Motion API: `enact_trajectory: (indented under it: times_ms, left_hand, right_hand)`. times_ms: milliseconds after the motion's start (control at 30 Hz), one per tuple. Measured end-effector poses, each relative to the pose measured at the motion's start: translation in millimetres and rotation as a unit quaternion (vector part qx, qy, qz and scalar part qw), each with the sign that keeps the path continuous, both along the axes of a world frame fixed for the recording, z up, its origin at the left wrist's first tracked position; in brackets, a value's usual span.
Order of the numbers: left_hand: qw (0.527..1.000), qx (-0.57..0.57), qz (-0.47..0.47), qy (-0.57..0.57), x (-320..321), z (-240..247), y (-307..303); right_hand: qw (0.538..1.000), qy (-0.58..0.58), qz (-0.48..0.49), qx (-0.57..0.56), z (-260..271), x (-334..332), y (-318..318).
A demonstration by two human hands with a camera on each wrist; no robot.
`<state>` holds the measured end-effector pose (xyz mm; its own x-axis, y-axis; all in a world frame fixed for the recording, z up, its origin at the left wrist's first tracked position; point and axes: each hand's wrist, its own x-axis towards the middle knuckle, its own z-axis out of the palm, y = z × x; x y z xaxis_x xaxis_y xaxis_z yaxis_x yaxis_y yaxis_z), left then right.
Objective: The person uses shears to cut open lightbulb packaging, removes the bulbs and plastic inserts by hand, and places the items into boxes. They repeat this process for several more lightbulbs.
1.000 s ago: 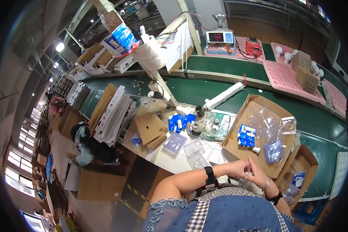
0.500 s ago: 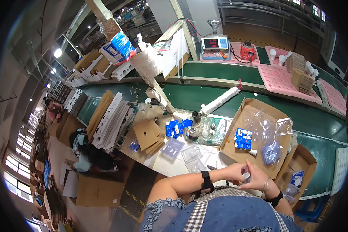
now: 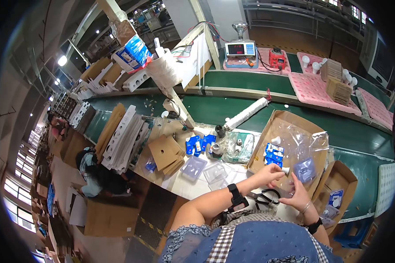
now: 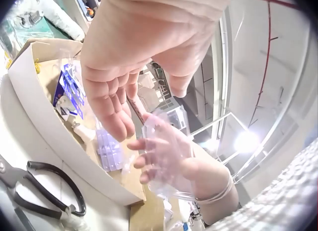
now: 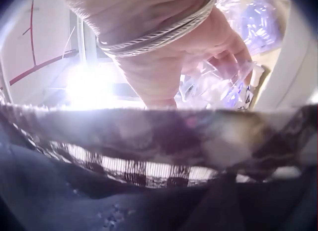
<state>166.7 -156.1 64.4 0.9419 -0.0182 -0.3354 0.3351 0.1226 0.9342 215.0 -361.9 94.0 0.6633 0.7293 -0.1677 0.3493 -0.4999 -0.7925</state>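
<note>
My right hand (image 3: 299,198) holds a clear plastic shell (image 4: 166,159) between thumb and fingers, low over the front edge of the bench. My left hand (image 3: 270,174) is apart from it, over the near edge of the cardboard box (image 3: 320,151), fingers loosely bent with nothing between them. Just past its fingertips lies a white bulb-like piece (image 3: 285,170). Blue printed cards (image 3: 274,154) are stacked beyond, with another white piece (image 3: 275,140) above them. Black-handled pliers (image 4: 47,191) lie on the white bench top below my left hand.
Clear plastic packs (image 3: 304,170) fill the box's right side. A smaller carton (image 3: 344,184) stands to the right. Clear trays (image 3: 194,168), brown cardboard sheets (image 3: 164,153) and more blue cards (image 3: 193,144) lie left. A green conveyor (image 3: 215,107) runs behind.
My hands have parted; the left moved forward to the box, while the right keeps the clear shell. A white piece now shows above the blue cards, and the pliers have come into sight.
</note>
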Motion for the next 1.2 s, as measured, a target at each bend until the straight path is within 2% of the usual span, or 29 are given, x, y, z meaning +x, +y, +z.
enact_trajectory:
  times_ms: [67,133,200,267,300,333,367,400,467,500,533,567,633,667,733,800,867,933,1000,1067,1167,1200]
  left_hand:
    - [1.0,-0.002,-0.015,0.016,-15,12,-3]
    - [0.998,-0.017,-0.063,0.009,-35,25,-6]
    - [0.998,-0.013,-0.024,-0.057,-42,-12,-5]
    - [0.999,-0.028,0.013,0.027,-63,1,8]
    - [0.995,-0.073,0.066,0.027,-79,-9,15]
    - [0.986,-0.108,0.122,0.023,-92,-17,26]
    - [0.975,-0.099,0.198,0.0,-109,-19,36]
    - [0.958,-0.087,0.273,-0.024,-127,-22,44]
    - [0.887,-0.08,0.451,-0.051,-162,-51,69]
    - [0.835,-0.115,0.532,-0.082,-176,-58,80]
    - [0.773,-0.149,0.606,-0.112,-187,-58,88]
    - [0.772,-0.149,0.608,-0.111,-193,-57,97]
    - [0.705,-0.15,0.678,-0.142,-194,-50,110]
    - [0.706,-0.153,0.677,-0.14,-196,-53,111]
    - [0.77,-0.084,0.626,-0.09,-196,-62,114]
    - [0.786,-0.094,0.607,-0.074,-193,-69,103]
    - [0.825,-0.097,0.556,0.017,-191,-77,90]
    - [0.846,-0.095,0.523,0.029,-191,-83,81]
    - [0.864,-0.045,0.5,0.042,-190,-83,76]
    - [0.878,-0.022,0.475,0.053,-187,-86,76]
    - [0.899,-0.025,0.434,0.061,-181,-91,81]
    - [0.902,-0.036,0.427,0.046,-178,-86,77]
  right_hand:
    - [1.0,-0.004,0.009,-0.004,7,-6,17]
    - [0.982,-0.155,0.104,0.009,-5,-8,27]
    - [0.977,-0.135,0.162,0.005,-10,-17,40]
    - [0.966,-0.147,0.214,0.008,-4,-26,52]
    - [0.968,-0.132,0.216,-0.005,-5,-26,50]
    - [0.965,-0.142,0.221,0.028,-3,-24,53]
    - [0.96,-0.154,0.225,0.065,-2,-24,56]
    - [0.96,-0.149,0.226,0.064,-4,-24,56]
    - [0.978,-0.054,0.199,0.013,-6,-17,54]
    - [0.982,-0.006,0.188,-0.003,-3,-18,53]
    - [0.982,-0.005,0.19,-0.002,-4,-19,54]
    - [0.982,-0.002,0.185,-0.018,-6,-22,54]
    - [0.983,0.001,0.18,-0.037,-8,-26,54]
    - [0.979,-0.001,0.199,-0.036,-7,-27,54]
    - [0.977,-0.006,0.213,-0.033,-5,-28,53]
    - [0.98,-0.015,0.198,-0.03,-1,-30,48]
    - [0.982,-0.03,0.183,-0.027,-3,-29,40]
    - [0.986,-0.045,0.158,-0.032,-7,-24,30]
    - [0.988,-0.046,0.142,-0.035,-8,-23,15]
    - [0.992,-0.085,0.093,-0.003,-8,-22,-5]
    - [0.994,-0.098,-0.009,-0.057,5,-22,-48]
    - [0.989,-0.113,-0.071,-0.054,7,-22,-62]
